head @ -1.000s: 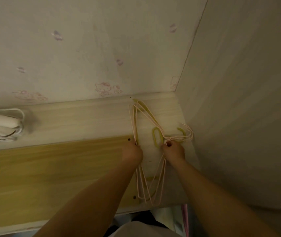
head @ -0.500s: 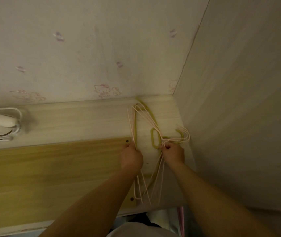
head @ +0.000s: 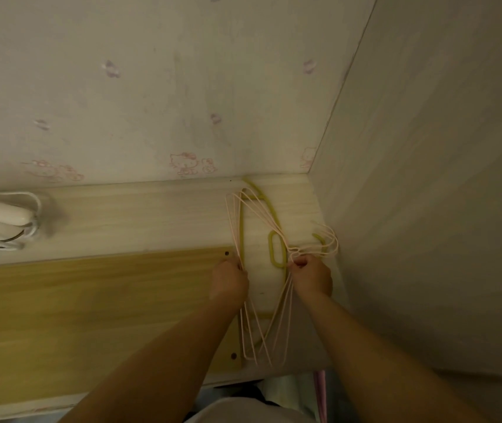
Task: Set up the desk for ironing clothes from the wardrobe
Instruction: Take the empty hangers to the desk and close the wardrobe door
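Note:
A bundle of several thin pink wire hangers (head: 255, 215) and one yellow-green hanger (head: 276, 248) lies on the pale wooden desk (head: 152, 218), at its right end by the side panel. My left hand (head: 229, 280) is closed on the hangers' straight bars at the left of the bundle. My right hand (head: 312, 277) grips the gathered necks just below the hooks (head: 327, 242), which point toward the right panel. The hangers' lower corners stick out past my wrists toward the front edge.
A white appliance with a coiled white cord (head: 2, 221) lies at the desk's far left. A darker yellow wood board (head: 91, 306) covers the front of the desk. A patterned wall (head: 182, 102) rises behind, and a pale wardrobe panel (head: 426, 209) closes the right side.
Both hands keep their grip on the hangers. The bundle has been pulled tighter together and shifted slightly toward me and the back wall corner; the view tilted a little.

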